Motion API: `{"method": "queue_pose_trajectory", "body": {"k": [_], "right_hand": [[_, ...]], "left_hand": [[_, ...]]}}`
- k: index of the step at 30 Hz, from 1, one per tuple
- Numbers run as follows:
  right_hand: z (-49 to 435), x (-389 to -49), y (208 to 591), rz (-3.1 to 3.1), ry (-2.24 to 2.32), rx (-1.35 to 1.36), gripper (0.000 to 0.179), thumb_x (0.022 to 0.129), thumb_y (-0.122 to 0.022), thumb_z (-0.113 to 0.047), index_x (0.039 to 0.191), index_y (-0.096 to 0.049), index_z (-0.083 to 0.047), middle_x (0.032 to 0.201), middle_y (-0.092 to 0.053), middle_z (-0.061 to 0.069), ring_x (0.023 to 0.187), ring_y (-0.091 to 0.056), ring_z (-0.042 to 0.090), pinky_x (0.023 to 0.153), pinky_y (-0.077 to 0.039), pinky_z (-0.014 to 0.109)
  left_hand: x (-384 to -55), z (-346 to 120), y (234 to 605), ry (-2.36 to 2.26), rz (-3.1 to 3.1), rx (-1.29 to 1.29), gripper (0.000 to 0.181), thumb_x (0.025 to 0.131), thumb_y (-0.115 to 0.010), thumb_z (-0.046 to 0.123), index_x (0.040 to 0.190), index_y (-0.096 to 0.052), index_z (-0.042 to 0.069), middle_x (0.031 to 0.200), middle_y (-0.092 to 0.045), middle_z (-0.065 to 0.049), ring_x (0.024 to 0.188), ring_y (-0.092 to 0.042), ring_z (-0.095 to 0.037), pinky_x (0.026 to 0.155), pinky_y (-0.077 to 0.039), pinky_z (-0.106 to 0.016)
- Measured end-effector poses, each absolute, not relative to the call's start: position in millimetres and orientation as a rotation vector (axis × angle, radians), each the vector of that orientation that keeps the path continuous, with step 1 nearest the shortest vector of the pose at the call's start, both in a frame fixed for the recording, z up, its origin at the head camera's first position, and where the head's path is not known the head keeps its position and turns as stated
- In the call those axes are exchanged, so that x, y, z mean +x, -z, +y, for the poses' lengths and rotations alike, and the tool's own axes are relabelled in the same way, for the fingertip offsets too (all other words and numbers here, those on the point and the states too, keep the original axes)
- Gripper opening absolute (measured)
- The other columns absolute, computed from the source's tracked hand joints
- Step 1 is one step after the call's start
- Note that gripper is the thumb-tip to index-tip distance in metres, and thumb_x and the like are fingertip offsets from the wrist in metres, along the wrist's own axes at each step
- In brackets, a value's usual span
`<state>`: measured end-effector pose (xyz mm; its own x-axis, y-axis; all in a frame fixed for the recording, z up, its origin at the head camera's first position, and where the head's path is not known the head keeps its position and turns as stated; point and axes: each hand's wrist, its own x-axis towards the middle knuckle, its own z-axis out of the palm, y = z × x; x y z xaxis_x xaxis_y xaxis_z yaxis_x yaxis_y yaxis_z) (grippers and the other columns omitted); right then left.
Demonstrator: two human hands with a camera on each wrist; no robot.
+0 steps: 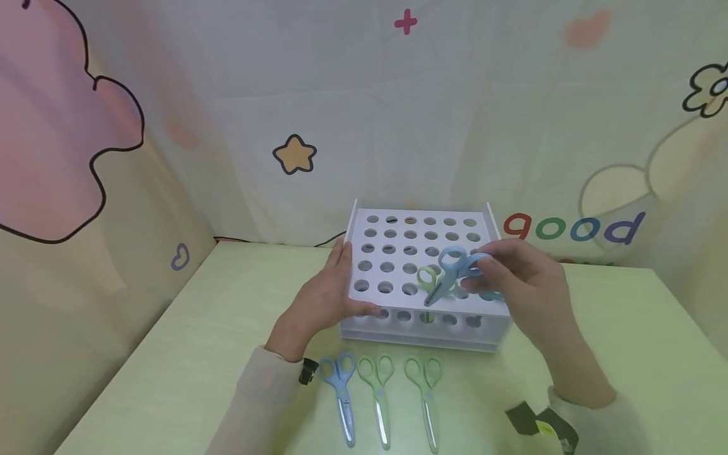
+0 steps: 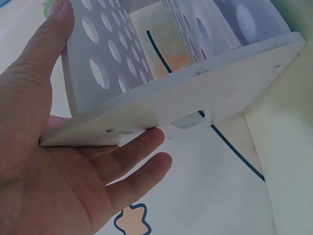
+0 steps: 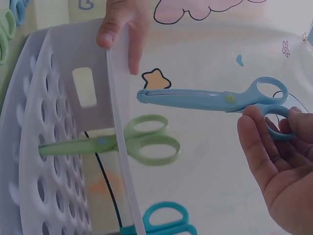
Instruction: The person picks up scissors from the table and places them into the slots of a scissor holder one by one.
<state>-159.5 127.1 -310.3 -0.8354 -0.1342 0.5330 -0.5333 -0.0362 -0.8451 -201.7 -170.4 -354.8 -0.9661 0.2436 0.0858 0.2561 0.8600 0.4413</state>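
My right hand [image 1: 529, 291] pinches a handle loop of light blue scissors [image 3: 195, 99], held above a white rack [image 1: 398, 237] with rows of round holes, blades angled down toward its top. Green scissors [image 3: 146, 139] stand in one hole of the rack, handles above the top panel. Teal scissors [image 3: 166, 220] sit in another hole, partly behind my right hand in the head view. My left hand [image 1: 324, 291] grips the rack's left side, thumb over the front edge and fingers along the side panel [image 2: 161, 112].
In front of the rack, blue scissors [image 1: 342, 398] and two green scissors [image 1: 377, 398] lie in a row on the pale green table [image 1: 227, 297], handles toward the rack. A printed cloth [image 1: 341, 95] hangs behind the table.
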Motion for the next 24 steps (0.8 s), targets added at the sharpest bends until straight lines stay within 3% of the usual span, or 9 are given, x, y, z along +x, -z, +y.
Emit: {"method": "queue_pose_trajectory", "body": {"k": [14,24], "right_hand": [[84.2,-176.4,311.7,-1.918,-1.997,0.677,0.013,0.097,-0.063,0.006,0.108,-0.062,0.012,0.089,-0.069,0.014,0.073,-0.073,0.024,0.07,-0.058,0.037],[64.9,-182.3,320.9,-2.063,-2.001,0.666,0.014,0.099,-0.06,0.005,0.112,-0.061,0.011,0.096,-0.068,0.022,0.081,-0.072,0.018,0.076,-0.057,0.034]], "left_hand": [[-203.0,-167.9,356.7,0.676,-3.014,-0.419,0.133,0.072,-0.089,0.053,0.162,-0.004,0.003,0.169,0.003,-0.012,0.11,-0.057,-0.028,0.076,-0.05,-0.034],[-201.6,-165.3,357.9,0.697,-2.997,-0.402,0.13,0.073,-0.09,0.049,0.162,-0.006,0.004,0.168,-0.002,-0.014,0.102,-0.057,-0.025,0.073,-0.049,-0.032]]}}
